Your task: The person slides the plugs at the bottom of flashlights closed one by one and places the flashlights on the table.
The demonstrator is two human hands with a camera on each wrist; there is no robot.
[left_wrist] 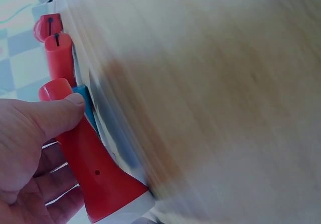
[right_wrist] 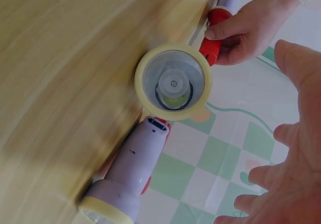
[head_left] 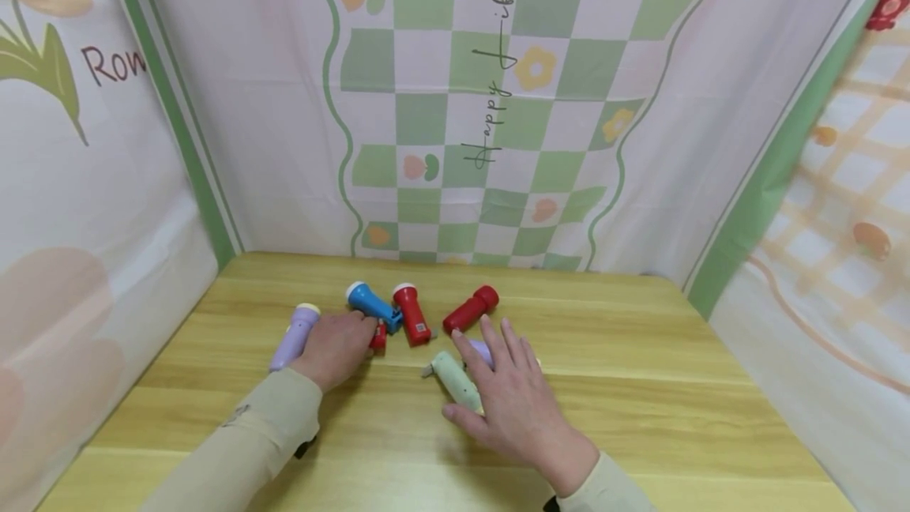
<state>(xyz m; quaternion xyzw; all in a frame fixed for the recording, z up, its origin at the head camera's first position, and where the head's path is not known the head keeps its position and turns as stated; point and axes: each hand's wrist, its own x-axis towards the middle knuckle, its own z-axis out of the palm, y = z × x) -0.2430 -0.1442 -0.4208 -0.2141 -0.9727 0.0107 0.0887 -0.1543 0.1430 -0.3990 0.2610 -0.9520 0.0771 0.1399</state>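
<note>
Pinching the red flashlight [left_wrist: 93, 156] between thumb and fingers, the left-hand grip [head_left: 337, 346] has it near the left part of the desk [head_left: 675, 385], beside a purple flashlight [head_left: 295, 338] and just this side of the blue flashlight [head_left: 373, 306]. The thumb lies across the narrow barrel, short of the tail, probably because that slim part suits a pinch better than the flared head. I can't tell whether the flashlight is touching the wood.

Its long axis runs roughly crosswise: the tail points to the person's right, the white-rimmed head to the left, mostly hidden from above by the hand.

The right-hand grip [head_left: 515, 401] is released, fingers spread and holding nothing, over the green flashlight [head_left: 457, 380]. That one slants, its cream-rimmed lens towards the right wrist. Two more red flashlights lie farther back, pointing different ways, so nothing looks lined up to me.
</note>
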